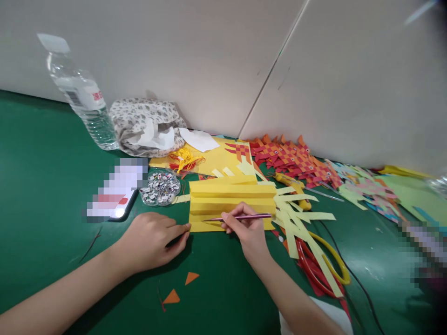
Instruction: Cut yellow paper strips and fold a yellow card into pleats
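Observation:
A folded yellow paper (232, 201) with creases running across it lies on the green table in front of me. My right hand (246, 223) rests over its lower part, fingers closed on a dark purple pen (253, 216) whose thin tip points left, at the paper. At the paper's lower left corner, my left hand (157, 239) pinches or presses the edge between thumb and forefinger. Pale yellow paper strips (302, 216) fan out at the paper's right side.
Behind are a water bottle (82, 97), a patterned pouch (148, 123), a container of googly eyes (160, 187) and red-orange woven paper pieces (289, 156). A phone (118, 188) lies left. Scissors (335, 260) lie right, beside a black cable; orange scraps (172, 296) lie in front.

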Demonstrator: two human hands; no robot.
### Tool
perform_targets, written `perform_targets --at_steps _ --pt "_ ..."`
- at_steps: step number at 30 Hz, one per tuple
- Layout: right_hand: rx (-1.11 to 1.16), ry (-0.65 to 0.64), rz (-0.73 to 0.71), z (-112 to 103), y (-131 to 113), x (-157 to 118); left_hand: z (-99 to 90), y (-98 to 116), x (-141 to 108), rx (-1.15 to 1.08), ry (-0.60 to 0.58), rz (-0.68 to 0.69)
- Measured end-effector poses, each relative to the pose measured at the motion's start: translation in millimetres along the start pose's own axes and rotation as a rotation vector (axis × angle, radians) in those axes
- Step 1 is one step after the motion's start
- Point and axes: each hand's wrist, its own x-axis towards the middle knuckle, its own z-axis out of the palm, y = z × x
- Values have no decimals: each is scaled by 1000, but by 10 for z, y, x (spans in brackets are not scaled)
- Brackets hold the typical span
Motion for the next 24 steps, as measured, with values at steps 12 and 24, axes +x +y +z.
perform_targets --at_steps 12,24 --pt "-29 -171 89 62 -42 -13 17 2 7 9 -4 -2" --pt "-28 -160 90 58 -40 -12 10 -2 1 10 -21 -1"
